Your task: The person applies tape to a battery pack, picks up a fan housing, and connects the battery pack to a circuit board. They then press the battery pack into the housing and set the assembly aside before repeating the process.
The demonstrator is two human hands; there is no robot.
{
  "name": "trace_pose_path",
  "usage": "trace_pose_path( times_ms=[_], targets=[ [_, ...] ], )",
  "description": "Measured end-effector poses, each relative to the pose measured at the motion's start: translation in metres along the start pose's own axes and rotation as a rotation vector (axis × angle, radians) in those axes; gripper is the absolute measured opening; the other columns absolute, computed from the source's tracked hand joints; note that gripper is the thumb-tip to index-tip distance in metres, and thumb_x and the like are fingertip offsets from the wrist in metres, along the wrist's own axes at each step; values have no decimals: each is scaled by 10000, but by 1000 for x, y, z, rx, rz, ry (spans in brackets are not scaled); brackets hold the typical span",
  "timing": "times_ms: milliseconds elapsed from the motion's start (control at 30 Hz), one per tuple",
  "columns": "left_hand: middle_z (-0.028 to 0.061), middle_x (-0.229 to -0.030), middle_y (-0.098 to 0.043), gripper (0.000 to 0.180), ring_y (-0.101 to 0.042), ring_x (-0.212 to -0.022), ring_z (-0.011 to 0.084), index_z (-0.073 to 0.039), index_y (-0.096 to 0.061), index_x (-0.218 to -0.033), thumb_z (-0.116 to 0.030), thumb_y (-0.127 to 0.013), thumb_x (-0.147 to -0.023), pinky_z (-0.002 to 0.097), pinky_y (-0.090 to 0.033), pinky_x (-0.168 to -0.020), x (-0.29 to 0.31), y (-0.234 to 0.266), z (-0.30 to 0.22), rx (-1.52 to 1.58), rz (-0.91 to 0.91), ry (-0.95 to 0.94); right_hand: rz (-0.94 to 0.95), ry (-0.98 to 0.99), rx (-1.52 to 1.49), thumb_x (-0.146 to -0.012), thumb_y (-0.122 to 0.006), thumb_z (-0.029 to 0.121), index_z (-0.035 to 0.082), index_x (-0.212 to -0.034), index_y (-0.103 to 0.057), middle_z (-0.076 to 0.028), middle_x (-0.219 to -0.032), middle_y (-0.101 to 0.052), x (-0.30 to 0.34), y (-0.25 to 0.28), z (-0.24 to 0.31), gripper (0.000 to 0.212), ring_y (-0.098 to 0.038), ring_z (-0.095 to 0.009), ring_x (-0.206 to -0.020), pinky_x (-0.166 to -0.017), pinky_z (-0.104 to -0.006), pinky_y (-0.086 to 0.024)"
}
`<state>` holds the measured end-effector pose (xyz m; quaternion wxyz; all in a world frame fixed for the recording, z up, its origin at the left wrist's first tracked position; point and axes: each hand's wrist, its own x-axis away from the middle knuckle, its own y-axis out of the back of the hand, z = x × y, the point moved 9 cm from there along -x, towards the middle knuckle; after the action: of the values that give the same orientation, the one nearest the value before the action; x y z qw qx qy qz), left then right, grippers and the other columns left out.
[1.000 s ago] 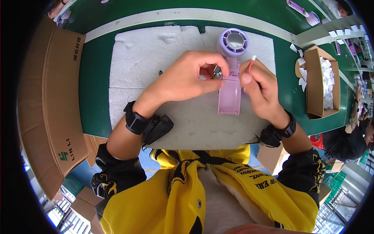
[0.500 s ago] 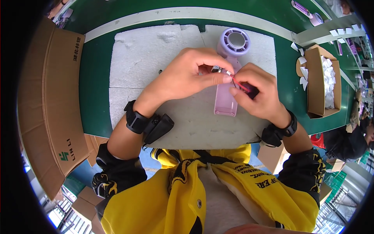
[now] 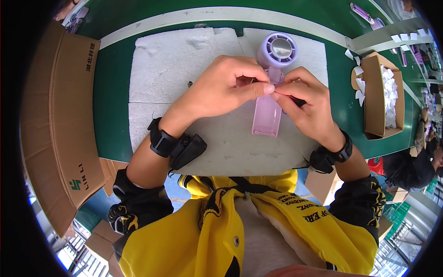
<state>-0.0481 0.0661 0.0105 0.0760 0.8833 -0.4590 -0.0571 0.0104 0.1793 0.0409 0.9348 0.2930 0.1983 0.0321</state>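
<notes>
handheld fan [image 3: 273, 78]: pale lilac, round grilled head far, flat rectangular handle pointing near, lying on white foam pad [image 3: 184, 69] mid-surface | left hand [image 3: 226, 87]: fingers pinched at fan's neck | right hand [image 3: 307, 104]: pinching same spot, fingertips meeting left's | cardboard box [image 3: 385, 94] of white pieces at right
</notes>
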Motion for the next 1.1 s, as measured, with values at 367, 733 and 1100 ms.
trace_pose_path(
  times_ms=[367,733,1100],
  targets=[
    [22,-877,-634,313,-583,-792,79,-3,-656,-1097,61,-698,-794,233,-497,-716,2,3,5,226,43,171,107,-92,-137,-799,-713,-24,5,-882,-712,-59,-914,-539,1,-5,-16,88,-579,-114,-682,-555,-240,-447],
    [8,-934,-617,334,-616,-855,109,-24,-602,-1056,100,-691,-758,268,-515,-809,2,5,-1,189,-15,54,98,-153,-152,-785,-712,-25,6,-868,-708,-49,-896,-550,0,-4,-17,89,-569,-118,-704,-582,-242,-431],
    [28,-919,-648,281,-617,-832,116,-21,-645,-991,127,-660,-753,275,-530,-802,1,8,-6,140,-54,-5,95,-162,-176,-772,-712,-32,11,-867,-713,-45,-889,-559,1,-5,-20,104,-569,-122,-726,-596,-242,-429]
  ],
)
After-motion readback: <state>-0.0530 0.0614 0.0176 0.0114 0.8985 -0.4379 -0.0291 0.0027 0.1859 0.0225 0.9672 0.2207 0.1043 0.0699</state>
